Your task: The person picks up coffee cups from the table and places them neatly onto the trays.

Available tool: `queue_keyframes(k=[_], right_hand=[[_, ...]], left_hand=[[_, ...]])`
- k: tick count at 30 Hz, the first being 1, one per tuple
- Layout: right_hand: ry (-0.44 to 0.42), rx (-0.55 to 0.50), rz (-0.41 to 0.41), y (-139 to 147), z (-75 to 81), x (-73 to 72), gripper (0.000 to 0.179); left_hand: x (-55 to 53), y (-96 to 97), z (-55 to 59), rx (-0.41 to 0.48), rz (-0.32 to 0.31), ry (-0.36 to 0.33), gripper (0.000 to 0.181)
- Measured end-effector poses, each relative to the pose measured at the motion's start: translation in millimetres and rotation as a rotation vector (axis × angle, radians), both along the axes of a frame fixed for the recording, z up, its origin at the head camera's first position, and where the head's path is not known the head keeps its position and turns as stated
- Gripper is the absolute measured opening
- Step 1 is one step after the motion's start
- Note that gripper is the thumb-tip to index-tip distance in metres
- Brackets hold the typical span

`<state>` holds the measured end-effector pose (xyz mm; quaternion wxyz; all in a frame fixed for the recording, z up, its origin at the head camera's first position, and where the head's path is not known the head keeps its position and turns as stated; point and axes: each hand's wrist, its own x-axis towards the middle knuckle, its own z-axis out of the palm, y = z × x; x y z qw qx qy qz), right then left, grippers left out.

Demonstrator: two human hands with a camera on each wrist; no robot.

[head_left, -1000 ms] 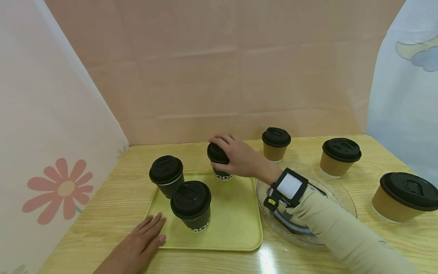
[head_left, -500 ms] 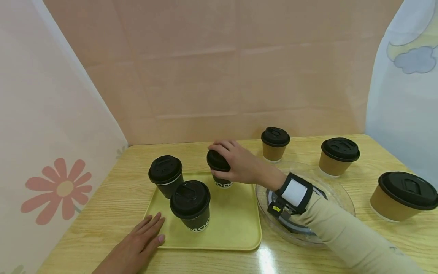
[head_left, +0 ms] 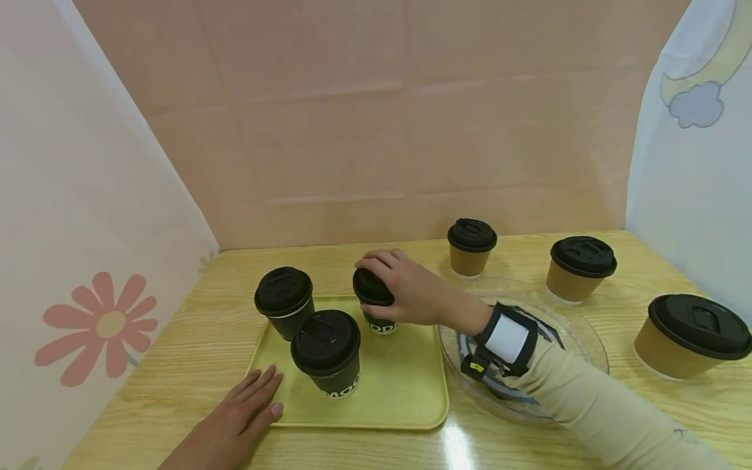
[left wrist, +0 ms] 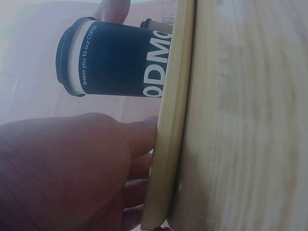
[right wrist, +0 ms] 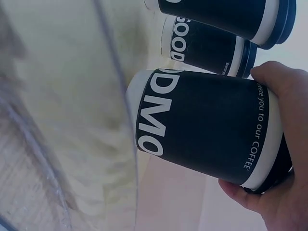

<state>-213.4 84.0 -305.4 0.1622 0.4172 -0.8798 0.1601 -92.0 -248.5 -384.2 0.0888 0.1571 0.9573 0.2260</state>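
My right hand (head_left: 408, 287) grips a black paper coffee cup (right wrist: 207, 125) from above, around its dark lid. The cup is upright over the back part of a yellow tray (head_left: 405, 395); its base looks down at or very near the surface. Two more lidded black cups, a front one (head_left: 329, 356) and a rear one (head_left: 284, 300), stand on the tray's left half. My left hand (head_left: 235, 414) rests against the tray's front left corner, thumb and fingers extended along the rim. In the left wrist view, its fingertips are partly hidden behind the rim (left wrist: 168, 139).
A clear round plate (head_left: 587, 365) with dark markings lies right of the tray, beneath my right forearm. Three brown lidded cups stand around it: one behind (head_left: 468, 261), one at the back right (head_left: 572, 281), and a wide one (head_left: 675, 349) at the far right.
My right hand has brought the gripped black cup slightly nearer and lower onto the tray. My left hand and the other cups have stayed in place.
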Motion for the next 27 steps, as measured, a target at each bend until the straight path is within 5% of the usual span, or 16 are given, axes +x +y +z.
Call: queue_keyframes(k=[27], right_hand=[[-0.034,0.06,0.003,-4.0,-6.5,1.2,0.056]], left_hand=[[0.6,0.6,-2.1,-0.03,-0.005,0.026,0.063]])
